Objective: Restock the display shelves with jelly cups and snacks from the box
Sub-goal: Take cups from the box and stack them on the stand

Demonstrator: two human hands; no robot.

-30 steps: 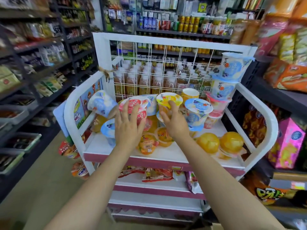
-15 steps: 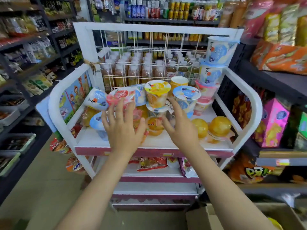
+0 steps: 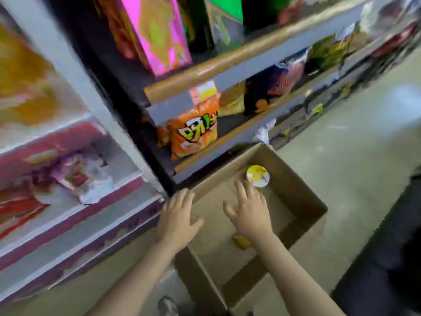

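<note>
In the cardboard box [image 3: 296, 185] on the floor, a yellow-lidded jelly cup [image 3: 258, 175] stands upright, lid up, just beyond the right hand [image 3: 249, 212]. Fingers spread, holding nothing. Left hand [image 3: 176, 218] open too, farther off, w/ fingertips near box rim.

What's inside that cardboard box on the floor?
The cardboard box holds a jelly cup with a yellow lid near its far corner and a small yellow item, partly hidden under the right hand. The floor beneath both arms is covered.
</note>
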